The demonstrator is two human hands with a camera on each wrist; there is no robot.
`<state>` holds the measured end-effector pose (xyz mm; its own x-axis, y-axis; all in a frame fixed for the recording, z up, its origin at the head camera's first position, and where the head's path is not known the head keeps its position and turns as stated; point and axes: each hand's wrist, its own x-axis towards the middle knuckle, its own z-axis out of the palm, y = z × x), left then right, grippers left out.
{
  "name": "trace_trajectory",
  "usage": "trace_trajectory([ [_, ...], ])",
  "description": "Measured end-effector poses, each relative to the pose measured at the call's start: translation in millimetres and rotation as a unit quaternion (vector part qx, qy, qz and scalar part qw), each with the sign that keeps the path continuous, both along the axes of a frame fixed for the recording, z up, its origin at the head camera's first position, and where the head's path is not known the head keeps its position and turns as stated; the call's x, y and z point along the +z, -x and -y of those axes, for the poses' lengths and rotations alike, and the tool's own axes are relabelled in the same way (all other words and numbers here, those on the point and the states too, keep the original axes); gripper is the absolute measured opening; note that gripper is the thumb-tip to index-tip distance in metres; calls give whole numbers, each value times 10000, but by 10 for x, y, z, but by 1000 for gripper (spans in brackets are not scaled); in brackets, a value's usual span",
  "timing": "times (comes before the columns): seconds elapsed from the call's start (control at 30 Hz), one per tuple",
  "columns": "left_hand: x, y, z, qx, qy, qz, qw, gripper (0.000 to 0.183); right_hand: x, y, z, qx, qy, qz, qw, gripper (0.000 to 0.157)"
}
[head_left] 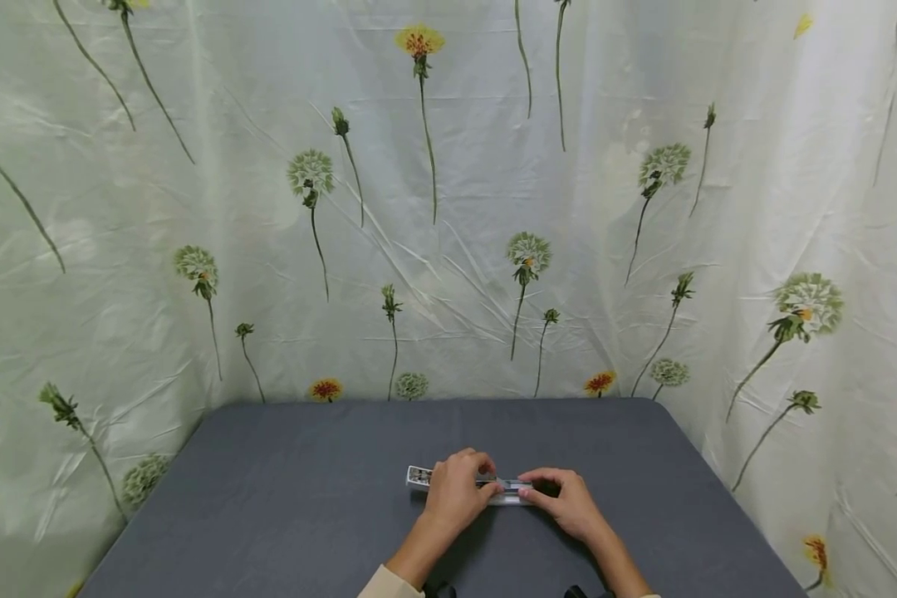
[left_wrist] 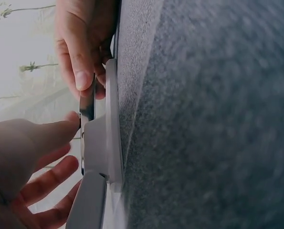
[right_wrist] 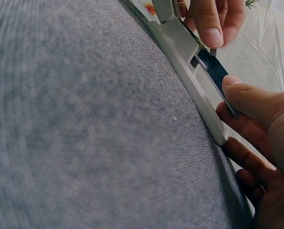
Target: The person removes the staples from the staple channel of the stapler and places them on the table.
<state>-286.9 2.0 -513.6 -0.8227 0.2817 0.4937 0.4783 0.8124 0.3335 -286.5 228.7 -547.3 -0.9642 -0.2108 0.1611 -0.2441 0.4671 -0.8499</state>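
A pale grey stapler [head_left: 512, 500] lies on the table, its top arm [left_wrist: 87, 202] swung back and its metal magazine [right_wrist: 214, 69] exposed. My left hand [head_left: 456, 486] is over the magazine's middle. Between its thumb and finger it pinches a small grey metal piece [right_wrist: 213, 52], which looks like a short strip of staples; most of it is hidden. At the stapler's right end, my right hand [head_left: 568, 502] holds the magazine's tip between thumb and fingers. Other right fingers touch the end of the base [right_wrist: 220, 136].
A dark grey cloth covers the table [head_left: 284, 498]. Behind it and at both sides hangs a pale curtain [head_left: 463, 274] printed with dandelions. The stapler lies near the middle of the table.
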Motion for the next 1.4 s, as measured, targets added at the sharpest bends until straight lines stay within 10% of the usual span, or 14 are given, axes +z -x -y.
trace_trajectory([
  [0.53,61,39,54,-822,1165,175,9896,10,-8,-10,11,93,44,-29,9999,26],
  [1.4,138,59,427,-1220,126,772,9894,12,-10,-12,4,47,61,-157,9998,23],
])
